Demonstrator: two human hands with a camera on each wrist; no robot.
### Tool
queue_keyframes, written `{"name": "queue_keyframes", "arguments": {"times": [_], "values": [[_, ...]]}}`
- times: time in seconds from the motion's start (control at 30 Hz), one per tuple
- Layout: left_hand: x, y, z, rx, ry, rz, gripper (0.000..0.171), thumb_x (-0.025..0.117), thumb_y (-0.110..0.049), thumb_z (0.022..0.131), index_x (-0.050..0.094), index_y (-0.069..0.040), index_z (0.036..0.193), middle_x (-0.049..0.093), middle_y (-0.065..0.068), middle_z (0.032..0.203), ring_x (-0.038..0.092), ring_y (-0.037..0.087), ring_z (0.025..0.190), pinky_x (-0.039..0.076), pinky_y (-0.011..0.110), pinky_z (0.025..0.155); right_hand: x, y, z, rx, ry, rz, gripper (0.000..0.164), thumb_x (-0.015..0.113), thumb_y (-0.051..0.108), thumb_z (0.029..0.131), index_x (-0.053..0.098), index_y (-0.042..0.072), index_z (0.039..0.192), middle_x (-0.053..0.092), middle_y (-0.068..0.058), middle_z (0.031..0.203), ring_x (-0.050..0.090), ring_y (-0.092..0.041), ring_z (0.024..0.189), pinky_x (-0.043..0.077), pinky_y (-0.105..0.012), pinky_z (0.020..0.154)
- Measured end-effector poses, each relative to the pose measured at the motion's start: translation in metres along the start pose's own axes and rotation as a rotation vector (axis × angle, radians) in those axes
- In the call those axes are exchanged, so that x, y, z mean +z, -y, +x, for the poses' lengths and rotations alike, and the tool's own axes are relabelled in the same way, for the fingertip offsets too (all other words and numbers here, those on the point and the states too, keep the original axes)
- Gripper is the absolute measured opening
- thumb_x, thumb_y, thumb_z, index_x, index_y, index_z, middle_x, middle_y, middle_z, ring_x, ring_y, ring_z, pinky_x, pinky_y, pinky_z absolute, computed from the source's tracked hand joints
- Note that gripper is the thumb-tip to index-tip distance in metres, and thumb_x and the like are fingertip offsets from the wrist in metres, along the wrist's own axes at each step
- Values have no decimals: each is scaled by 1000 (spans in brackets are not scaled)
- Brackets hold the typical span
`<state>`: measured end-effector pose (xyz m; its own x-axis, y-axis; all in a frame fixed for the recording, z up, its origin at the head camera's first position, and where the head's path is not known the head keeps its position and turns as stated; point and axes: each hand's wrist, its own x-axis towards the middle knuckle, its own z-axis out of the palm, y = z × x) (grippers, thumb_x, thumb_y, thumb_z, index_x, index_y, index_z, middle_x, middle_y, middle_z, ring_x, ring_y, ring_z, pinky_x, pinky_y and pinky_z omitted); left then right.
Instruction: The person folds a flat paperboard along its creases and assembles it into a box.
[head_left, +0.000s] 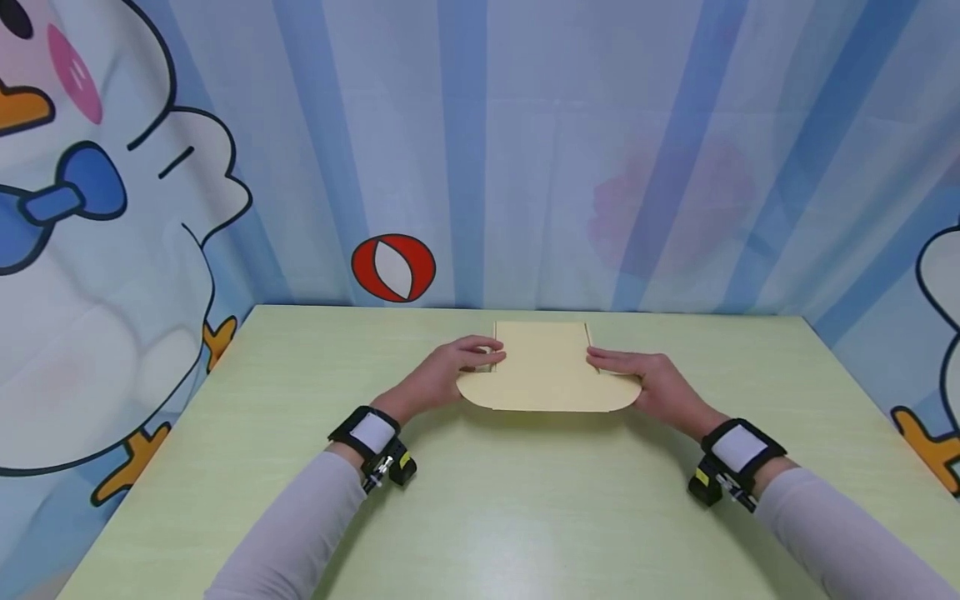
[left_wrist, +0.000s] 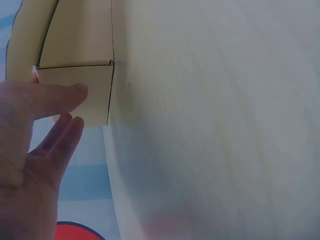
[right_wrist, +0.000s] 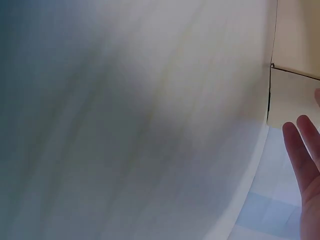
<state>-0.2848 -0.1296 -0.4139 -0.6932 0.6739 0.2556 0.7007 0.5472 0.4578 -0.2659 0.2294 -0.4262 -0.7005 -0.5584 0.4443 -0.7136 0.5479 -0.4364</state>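
A cream cardboard box (head_left: 540,346) stands toward the far side of the table. Its wide front flap (head_left: 547,393), with rounded ends, reaches out toward me. At the box's left side is my left hand (head_left: 450,367); two fingertips overlap the top edge. In the left wrist view the thumb (left_wrist: 67,97) lies along the side panel (left_wrist: 97,102), while other fingers stretch out beside it. My right hand (head_left: 667,387) touches the opposite side with straight fingers at the top edge. Two extended fingers (right_wrist: 296,145) show near that panel (right_wrist: 292,97) in the right wrist view; its thumb is mostly cut off.
The pale green wood-grain table (head_left: 525,500) ends at a striped blue curtain (head_left: 525,167) behind the box. A red-and-white ball (head_left: 393,267) is printed on the curtain, with a large cartoon bird (head_left: 90,333) at left. Both wrists wear strapped cameras (head_left: 401,467).
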Motion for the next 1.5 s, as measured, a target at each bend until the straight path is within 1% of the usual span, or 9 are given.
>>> {"name": "queue_keyframes", "arguments": {"times": [0.13,0.27,0.37,0.63,0.9,1.03,1.23,1.37,1.5], "values": [[-2,0,0,10,27,51,64,68,15,81,58,-10,138,52,7,146,50,27,135,52,34,102,-2,2,0,2,16,-36,57,77,-7,78,64,10,131,62,-9,137,60,-35,124,41,-2,94],[-4,-2,-1,7,36,68,65,66,17,81,59,-12,138,52,6,146,49,26,136,51,33,102,-5,5,1,3,53,-92,59,77,-5,78,63,12,133,61,-8,139,59,-34,126,54,-26,95],[-6,-5,-1,3,36,70,67,63,21,79,59,-12,138,52,6,146,50,26,136,53,34,99,-7,6,1,-1,87,-125,63,77,-6,78,61,13,136,59,-8,141,57,-34,129,54,-41,95],[-9,-9,-3,-6,68,132,78,58,28,74,57,-13,140,50,4,147,47,25,137,56,32,93,-12,11,1,-24,140,-185,73,75,-14,74,58,15,140,56,-7,146,55,-33,132,54,-40,95],[-11,-9,-4,30,83,206,77,61,24,76,56,-15,141,50,4,148,46,25,139,49,34,106,-15,11,1,-72,152,-242,82,67,-25,71,56,16,141,55,-6,146,56,-33,130,57,-37,90],[-13,-10,-4,19,109,177,80,58,25,76,52,-16,144,46,4,153,42,25,142,48,35,107,-16,9,-1,-59,152,-231,84,67,-25,71,55,17,142,54,-6,148,55,-33,132,58,-35,88],[-14,-8,-10,-40,149,90,94,53,29,75,40,-23,152,31,1,163,32,23,150,53,29,94,-16,7,-7,-38,130,-250,91,65,-26,71,44,16,150,52,-11,148,62,-31,123,59,-31,79],[-17,1,-14,-111,84,-21,90,50,25,81,32,-21,156,29,3,163,32,25,150,51,37,103,-24,-1,-7,50,128,-229,83,65,-20,78,40,11,151,57,-17,141,70,-28,107,58,-33,74],[-20,8,-12,-210,-10,-145,61,54,8,95,39,-9,151,42,13,156,47,33,139,48,44,106,-30,-10,-3,205,175,-97,55,65,-4,90,50,2,142,62,-21,134,71,-31,104,59,-37,76]]}}
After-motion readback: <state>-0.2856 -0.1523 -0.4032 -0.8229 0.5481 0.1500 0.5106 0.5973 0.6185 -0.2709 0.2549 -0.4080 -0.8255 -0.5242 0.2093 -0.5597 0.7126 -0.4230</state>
